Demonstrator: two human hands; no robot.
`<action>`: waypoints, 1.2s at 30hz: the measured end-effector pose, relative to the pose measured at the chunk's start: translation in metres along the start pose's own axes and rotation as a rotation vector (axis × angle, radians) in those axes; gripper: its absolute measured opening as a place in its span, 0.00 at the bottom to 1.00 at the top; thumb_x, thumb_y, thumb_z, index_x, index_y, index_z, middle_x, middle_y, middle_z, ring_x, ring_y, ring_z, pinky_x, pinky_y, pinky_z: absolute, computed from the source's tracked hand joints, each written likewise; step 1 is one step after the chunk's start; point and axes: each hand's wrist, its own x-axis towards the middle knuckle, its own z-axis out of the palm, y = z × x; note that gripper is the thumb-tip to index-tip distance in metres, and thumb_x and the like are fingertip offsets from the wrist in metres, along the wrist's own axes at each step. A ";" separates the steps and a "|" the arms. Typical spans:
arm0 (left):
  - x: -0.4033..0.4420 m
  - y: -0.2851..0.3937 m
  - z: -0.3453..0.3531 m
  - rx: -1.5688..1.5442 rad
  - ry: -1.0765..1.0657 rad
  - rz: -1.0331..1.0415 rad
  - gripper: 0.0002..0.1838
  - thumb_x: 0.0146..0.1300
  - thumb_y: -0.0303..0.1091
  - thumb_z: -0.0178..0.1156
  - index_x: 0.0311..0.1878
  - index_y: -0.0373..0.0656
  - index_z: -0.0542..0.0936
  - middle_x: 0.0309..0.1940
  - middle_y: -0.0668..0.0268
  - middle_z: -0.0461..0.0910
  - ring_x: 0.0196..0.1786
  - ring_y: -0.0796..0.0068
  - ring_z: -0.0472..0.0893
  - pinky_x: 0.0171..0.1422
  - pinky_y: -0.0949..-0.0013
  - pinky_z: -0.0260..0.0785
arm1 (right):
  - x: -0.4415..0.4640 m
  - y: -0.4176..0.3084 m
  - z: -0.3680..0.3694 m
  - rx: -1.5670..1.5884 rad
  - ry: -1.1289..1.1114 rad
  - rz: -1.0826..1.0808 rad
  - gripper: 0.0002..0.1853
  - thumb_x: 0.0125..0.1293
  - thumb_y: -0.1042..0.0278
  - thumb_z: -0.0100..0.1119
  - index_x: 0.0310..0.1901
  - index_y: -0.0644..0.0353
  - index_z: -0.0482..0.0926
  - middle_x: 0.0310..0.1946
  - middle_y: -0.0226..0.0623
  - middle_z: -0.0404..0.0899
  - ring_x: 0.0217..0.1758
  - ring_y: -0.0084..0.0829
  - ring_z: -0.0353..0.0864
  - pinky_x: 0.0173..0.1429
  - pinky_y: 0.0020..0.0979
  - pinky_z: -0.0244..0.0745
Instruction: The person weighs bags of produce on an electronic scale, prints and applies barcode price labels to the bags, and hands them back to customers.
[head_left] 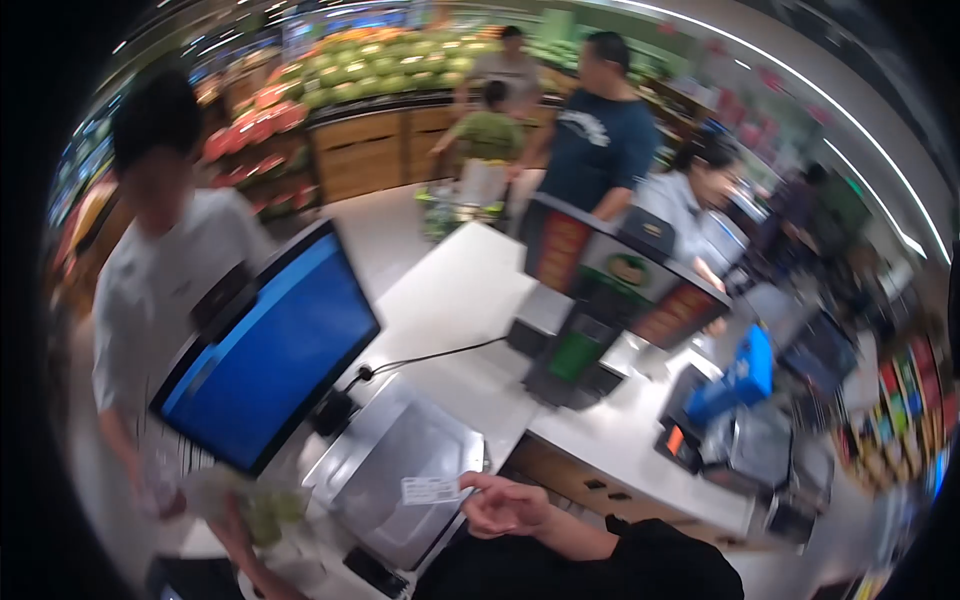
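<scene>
The right hand's (507, 506) narrow grip pinches the white label (428, 491) by one end above the metal plate (400, 520), best held flat and uncreased, while the left hand's (236, 522) grip holds the blurred bag of green produce (273, 513), best kept light and steady.

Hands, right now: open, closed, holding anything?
Left hand: holding a plastic bag of green produce.
Right hand: pinching a printed white label.
</scene>
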 end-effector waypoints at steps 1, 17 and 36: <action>0.012 -0.036 0.001 -0.016 0.005 0.115 0.23 0.64 0.37 0.64 0.56 0.29 0.76 0.47 0.53 0.80 0.48 0.65 0.78 0.55 0.65 0.70 | -0.007 0.002 0.001 0.001 0.018 -0.051 0.32 0.70 0.53 0.48 0.67 0.66 0.55 0.29 0.38 0.71 0.16 0.17 0.59 0.30 0.22 0.60; -0.154 -0.029 -0.011 0.164 0.128 -0.004 0.25 0.73 0.43 0.48 0.55 0.26 0.75 0.50 0.47 0.78 0.50 0.59 0.77 0.55 0.58 0.70 | -0.119 -0.050 -0.217 -0.211 1.319 -0.461 0.06 0.68 0.64 0.52 0.42 0.55 0.72 0.21 0.30 0.72 0.17 0.21 0.64 0.25 0.27 0.64; -0.208 0.062 0.157 0.100 -0.099 -0.038 0.24 0.75 0.47 0.44 0.50 0.33 0.77 0.50 0.55 0.78 0.51 0.63 0.77 0.59 0.60 0.71 | -0.095 0.015 -0.369 -0.044 1.803 -0.473 0.19 0.58 0.70 0.68 0.43 0.58 0.65 0.25 0.32 0.72 0.16 0.20 0.65 0.17 0.26 0.60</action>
